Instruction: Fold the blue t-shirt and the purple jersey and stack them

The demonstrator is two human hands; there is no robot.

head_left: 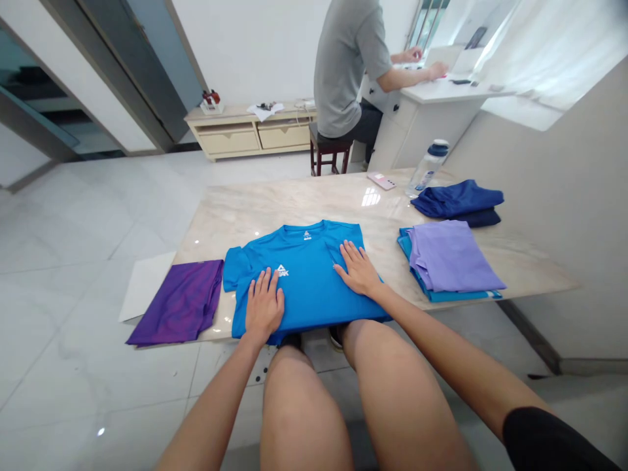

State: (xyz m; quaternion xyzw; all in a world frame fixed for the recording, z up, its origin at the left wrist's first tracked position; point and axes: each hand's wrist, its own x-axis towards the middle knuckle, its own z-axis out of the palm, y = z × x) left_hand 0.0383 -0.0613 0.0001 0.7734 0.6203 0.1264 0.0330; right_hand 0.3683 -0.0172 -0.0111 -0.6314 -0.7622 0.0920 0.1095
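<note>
A bright blue T-shirt [309,288] with a white chest logo lies face up on the marble-look table [289,199], its collar away from me and its lower edge at the table's near edge. My left hand [265,304] rests flat on the shirt just below the logo, fingers spread. On the other side of the chest, near the sleeve, my right hand [360,269] also lies flat with its fingers stretched out. Neither hand grips the cloth. The left sleeve as I see it sticks outward; the right one appears tucked or folded in.
Left of the shirt lies a folded purple garment [179,302]. To the right are a lavender folded garment [451,255] on blue cloth, navy clothes [461,199], a water bottle [428,169] and a phone [381,181]. A person [346,69] sits at a white desk beyond.
</note>
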